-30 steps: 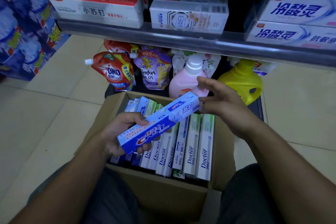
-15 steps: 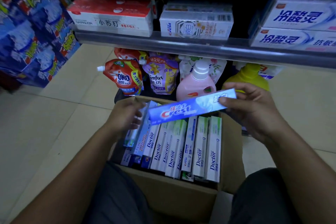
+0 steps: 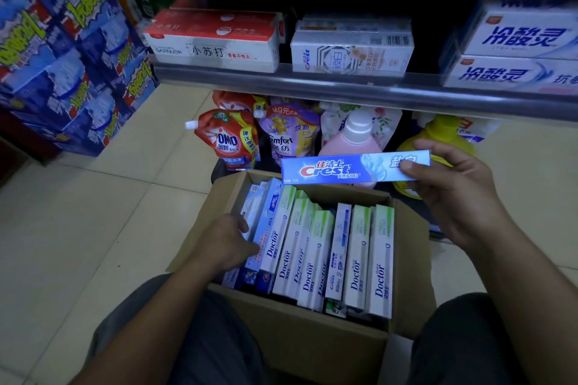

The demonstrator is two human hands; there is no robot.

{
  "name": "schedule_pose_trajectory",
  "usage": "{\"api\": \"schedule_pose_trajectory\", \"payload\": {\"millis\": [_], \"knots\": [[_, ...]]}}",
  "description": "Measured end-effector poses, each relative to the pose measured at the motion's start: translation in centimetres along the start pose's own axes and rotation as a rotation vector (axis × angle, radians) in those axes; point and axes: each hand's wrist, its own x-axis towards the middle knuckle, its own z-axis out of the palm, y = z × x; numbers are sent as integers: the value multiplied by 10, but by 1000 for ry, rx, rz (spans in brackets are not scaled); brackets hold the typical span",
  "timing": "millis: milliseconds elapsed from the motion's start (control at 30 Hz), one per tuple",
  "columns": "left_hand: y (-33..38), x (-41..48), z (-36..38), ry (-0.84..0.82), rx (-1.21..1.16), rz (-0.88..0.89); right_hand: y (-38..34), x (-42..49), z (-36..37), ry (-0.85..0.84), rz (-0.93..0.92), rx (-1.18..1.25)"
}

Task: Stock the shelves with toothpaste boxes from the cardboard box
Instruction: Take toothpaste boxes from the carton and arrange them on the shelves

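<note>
My right hand [image 3: 456,194] pinches the right end of a blue Crest toothpaste box [image 3: 353,167], held level above the far edge of the open cardboard box [image 3: 312,344]. Inside stand several white Doctor toothpaste boxes [image 3: 316,256] and light blue ones. At the carton's left side my left hand [image 3: 226,242] curls its fingers round a light blue toothpaste box [image 3: 266,222]. The grey metal shelf [image 3: 344,89] above carries a red and white Garnier pack [image 3: 215,40], a white Crest pack [image 3: 352,48] and blue-lettered toothpaste boxes [image 3: 516,53].
Under the shelf sit an OMO detergent pouch [image 3: 226,141], a purple Comfort pouch [image 3: 289,134], a pink bottle [image 3: 353,141] and a yellow jug [image 3: 438,147]. Stacked blue cartons [image 3: 62,56] stand at the left. Beige floor tiles [image 3: 93,212] stretch left of the carton.
My right hand took over the blue Crest box and lifted it up and to the right. My left hand let go of it and reached down into the carton's left side.
</note>
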Motion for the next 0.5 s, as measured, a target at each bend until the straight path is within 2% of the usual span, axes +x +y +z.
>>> {"api": "schedule_pose_trajectory", "payload": {"millis": [100,167,300,400,500], "knots": [[2,-12,8,-138,72,49,1,-1,2,-3,0,11],[2,-15,15,-117,98,61,0,-2,3,-1,-1,32],[-1,-15,-10,123,84,84,-3,-4,4,10,-8,49],[1,-20,-43,396,-6,168,-10,-3,7,16,-28,60],[12,-22,-73,563,-80,268,-21,-2,12,22,-57,77]]}}
